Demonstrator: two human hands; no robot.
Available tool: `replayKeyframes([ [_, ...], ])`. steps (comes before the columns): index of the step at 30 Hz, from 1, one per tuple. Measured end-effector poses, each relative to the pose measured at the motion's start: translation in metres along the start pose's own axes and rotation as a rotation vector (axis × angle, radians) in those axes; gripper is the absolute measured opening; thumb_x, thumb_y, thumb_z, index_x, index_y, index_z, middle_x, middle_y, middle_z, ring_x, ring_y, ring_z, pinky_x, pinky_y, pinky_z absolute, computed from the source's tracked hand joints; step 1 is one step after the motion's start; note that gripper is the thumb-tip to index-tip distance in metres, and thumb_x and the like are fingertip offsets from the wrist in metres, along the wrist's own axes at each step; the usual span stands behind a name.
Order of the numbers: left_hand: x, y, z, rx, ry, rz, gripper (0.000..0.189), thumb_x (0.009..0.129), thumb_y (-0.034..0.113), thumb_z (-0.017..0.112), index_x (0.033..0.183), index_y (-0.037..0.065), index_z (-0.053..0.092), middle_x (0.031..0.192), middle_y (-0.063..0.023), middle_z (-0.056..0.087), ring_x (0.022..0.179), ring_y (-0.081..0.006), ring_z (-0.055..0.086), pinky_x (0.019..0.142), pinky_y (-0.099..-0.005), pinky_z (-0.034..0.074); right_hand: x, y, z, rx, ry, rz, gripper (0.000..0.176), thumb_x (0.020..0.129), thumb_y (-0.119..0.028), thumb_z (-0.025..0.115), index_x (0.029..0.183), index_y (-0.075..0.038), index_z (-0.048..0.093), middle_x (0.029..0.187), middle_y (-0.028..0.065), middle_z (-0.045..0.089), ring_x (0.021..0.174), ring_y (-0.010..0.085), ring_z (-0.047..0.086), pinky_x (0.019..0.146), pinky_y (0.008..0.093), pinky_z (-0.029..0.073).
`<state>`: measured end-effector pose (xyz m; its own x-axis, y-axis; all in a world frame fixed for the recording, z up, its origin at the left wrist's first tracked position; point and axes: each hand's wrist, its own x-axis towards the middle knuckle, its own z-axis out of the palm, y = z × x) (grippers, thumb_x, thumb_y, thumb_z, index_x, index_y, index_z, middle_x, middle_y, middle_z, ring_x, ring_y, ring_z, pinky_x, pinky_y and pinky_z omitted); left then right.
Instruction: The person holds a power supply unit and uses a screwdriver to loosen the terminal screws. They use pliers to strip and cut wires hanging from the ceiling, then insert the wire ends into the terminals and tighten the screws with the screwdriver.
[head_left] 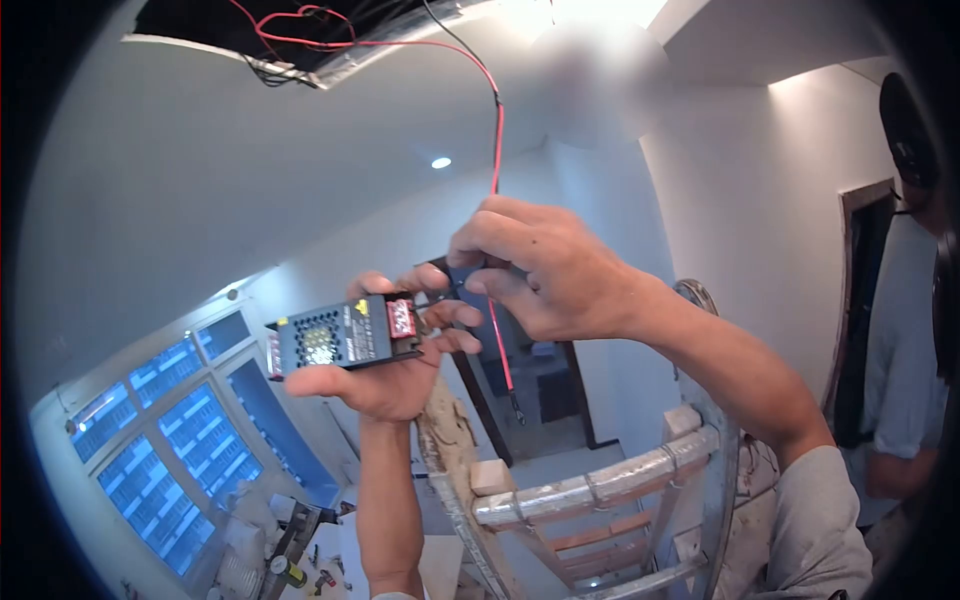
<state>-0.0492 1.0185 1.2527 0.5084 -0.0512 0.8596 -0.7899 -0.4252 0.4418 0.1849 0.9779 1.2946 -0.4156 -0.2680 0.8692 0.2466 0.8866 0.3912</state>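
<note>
A small dark metal box (335, 332) with a perforated face, a yellow mark and a red label rests in my left hand (395, 375), thumb along its lower edge and fingers behind it. Just right of it, my right hand (555, 265) is closed in a pinch near the left fingertips; a short dark piece shows at the pinch, too small to name. A red wire (499, 140) hangs from the ceiling opening, passes behind my right hand and comes out below it, ending in a bare dark tip.
A worn ladder (600, 478) stands below my hands. Loose wires hang at the ceiling opening (330, 75) above. Another person (900, 330) stands at the right edge. Lower left are windows (165, 430) and a cluttered surface with a can (288, 571).
</note>
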Motion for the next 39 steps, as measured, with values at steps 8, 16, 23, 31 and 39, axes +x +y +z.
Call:
replayKeyframes([
  [8, 0.006, 0.002, 0.007, 0.017, 0.001, 0.019, 0.111, 0.059, 0.086, 0.071, 0.135, 0.01, 0.046, 0.146, -0.0416, 0.042, 0.13, -0.0547, 0.052, 0.106, -0.0541, 0.053, 0.006, 0.001, -0.007, 0.016, -0.052, 0.043, 0.019, 0.075, 0.003, 0.075, 0.088, -0.002, 0.063, 0.086, 0.0098, 0.063, 0.074, 0.0257, 0.064, 0.063, 0.0372, 0.05],
  [16, 0.006, 0.002, -0.001, 0.029, -0.049, 0.101, 0.108, 0.063, 0.081, 0.075, 0.134, 0.005, 0.047, 0.143, -0.0394, 0.046, 0.135, -0.054, 0.047, 0.114, -0.0544, 0.046, 0.007, -0.007, -0.011, 0.087, -0.111, 0.14, 0.006, 0.083, 0.0, 0.067, 0.089, 0.0, 0.067, 0.086, 0.0154, 0.062, 0.078, 0.0337, 0.064, 0.069, 0.0424, 0.051],
  [23, 0.005, 0.001, 0.01, 0.414, 0.101, 0.127, 0.095, 0.068, 0.07, 0.085, 0.13, 0.01, 0.044, 0.138, -0.0357, 0.052, 0.129, -0.0464, 0.056, 0.11, -0.0538, 0.049, 0.009, -0.025, -0.007, -0.151, 0.069, -0.016, 0.014, 0.069, 0.004, 0.062, 0.082, 0.0, 0.065, 0.092, 0.0138, 0.055, 0.078, 0.0299, 0.057, 0.065, 0.0418, 0.045],
  [31, 0.009, -0.004, 0.027, 0.47, 0.152, 0.13, 0.079, 0.075, 0.049, 0.089, 0.128, 0.012, 0.045, 0.138, -0.0287, 0.054, 0.129, -0.0343, 0.057, 0.108, -0.04, 0.051, -0.004, -0.051, 0.005, -0.243, -0.077, 0.006, 0.018, 0.059, 0.004, 0.062, 0.076, -0.001, 0.063, 0.097, 0.0103, 0.043, 0.091, 0.0234, 0.049, 0.075, 0.0384, 0.033],
  [39, 0.005, -0.005, 0.034, 0.486, 0.269, 0.134, 0.08, 0.073, 0.046, 0.091, 0.127, 0.01, 0.044, 0.123, -0.0175, 0.057, 0.114, -0.0253, 0.06, 0.095, -0.0321, 0.055, -0.001, -0.063, 0.007, -0.181, -0.096, -0.016, 0.016, 0.064, 0.003, 0.065, 0.079, -0.001, 0.064, 0.099, 0.0088, 0.043, 0.093, 0.0228, 0.049, 0.077, 0.0391, 0.034],
])
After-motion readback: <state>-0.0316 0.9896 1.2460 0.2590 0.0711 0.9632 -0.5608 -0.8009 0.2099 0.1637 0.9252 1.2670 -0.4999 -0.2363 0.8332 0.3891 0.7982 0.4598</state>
